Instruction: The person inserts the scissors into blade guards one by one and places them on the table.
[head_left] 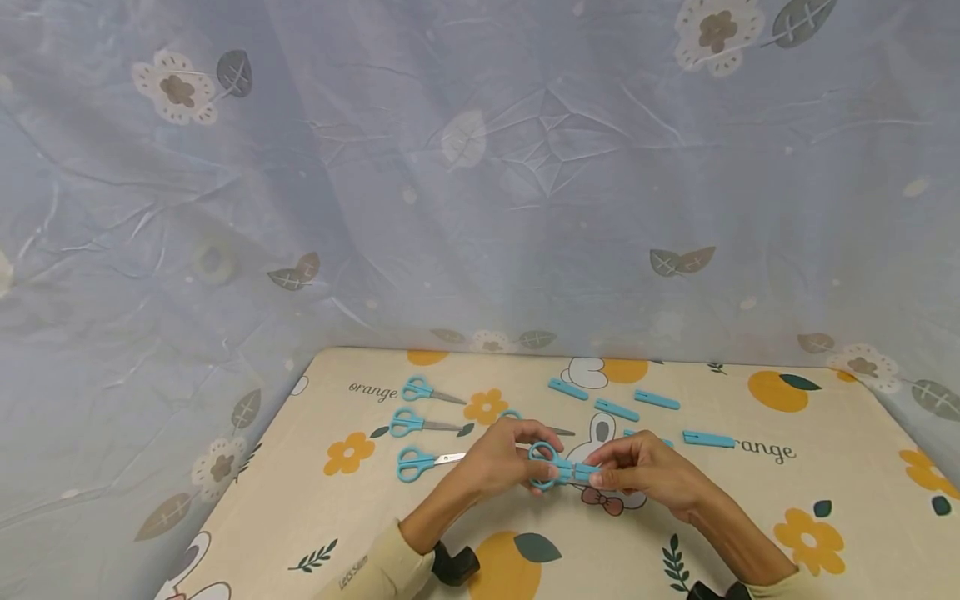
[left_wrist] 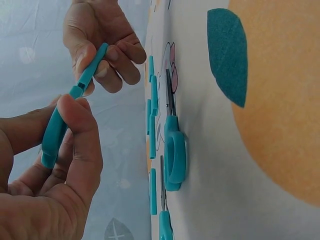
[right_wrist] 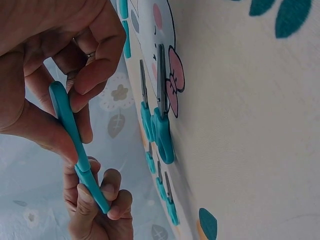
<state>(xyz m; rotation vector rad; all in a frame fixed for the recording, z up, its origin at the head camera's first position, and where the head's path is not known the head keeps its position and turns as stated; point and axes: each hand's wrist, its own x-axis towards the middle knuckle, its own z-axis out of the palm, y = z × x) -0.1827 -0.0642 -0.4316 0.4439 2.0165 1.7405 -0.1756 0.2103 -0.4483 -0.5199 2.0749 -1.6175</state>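
Observation:
My left hand [head_left: 498, 454] pinches the light-blue handles of a pair of scissors [head_left: 542, 465] between thumb and fingers. With thumb and fingertips, my right hand [head_left: 660, 473] grips a light-blue blade cover [head_left: 587, 473]. The cover lies over the blades, its mouth close to the handles; in the left wrist view, a small notch shows between the cover [left_wrist: 92, 70] and the scissors handle [left_wrist: 54, 127]. Both are held above the table. Close by on the cloth lie more scissors [left_wrist: 175, 150] with bare blades, partly hidden by my hands in the head view.
Three uncovered scissors [head_left: 405, 422] lie in a column at the left, blades pointing right. Several loose blade covers [head_left: 617, 409] are scattered behind and beside my right hand, one cover [head_left: 708, 439] farthest right. A patterned cloth [head_left: 360, 517] covers the table; a grey curtain [head_left: 480, 208] hangs behind.

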